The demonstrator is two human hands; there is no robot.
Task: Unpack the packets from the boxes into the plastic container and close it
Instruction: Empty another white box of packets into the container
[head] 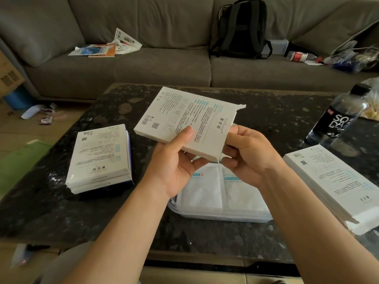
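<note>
**Above the container, a box held by both hands, open end to the right**

At mid-frame, the box [184, 119] is held off the table [61, 212], directly over the container [205, 215], which sits low and centre with its lid off and white packets [205, 185] already lying flat inside. The box's long axis runs from left to right across the frame, dipping slightly to the right. A loose flap sticks out at its upper right corner, so that end looks open.

That open end lies against the right hand [250, 152], which makes it the nearer hand for drawing the packets out. The left hand [176, 160] is further along the near long edge, toward the middle.

Both hands are closed on the box. The left grips it with the thumb flat on the printed face and the other fingers [196, 158] curled underneath. The right pinches the lower right corner, thumb on top and fingers below. Whether those fingers reach into the mouth I cannot tell.

One pile of like boxes [100, 158] rests at the left of the table, and another pile [332, 181] lies at the right edge of the frame.
</note>
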